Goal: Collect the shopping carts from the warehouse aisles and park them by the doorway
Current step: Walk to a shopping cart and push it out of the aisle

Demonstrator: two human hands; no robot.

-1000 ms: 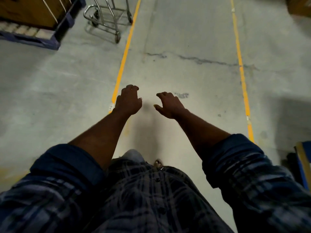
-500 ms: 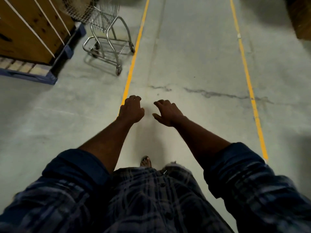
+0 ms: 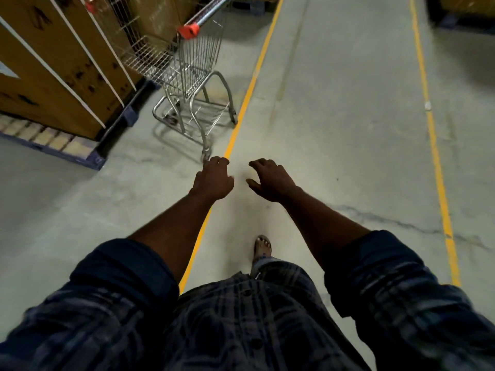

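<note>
Beside cartons (image 3: 53, 62) on a pallet (image 3: 67, 153), one wire shopping cart (image 3: 192, 73)

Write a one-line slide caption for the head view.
Left hand and right hand, both empty, reach toward a wire shopping cart beside palletised cardboard boxes.

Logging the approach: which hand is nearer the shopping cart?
Left. The left hand hovers just short of the shopping cart, by its near wheel, not touching it; the right hand is farther off, right of the yellow line.
</note>
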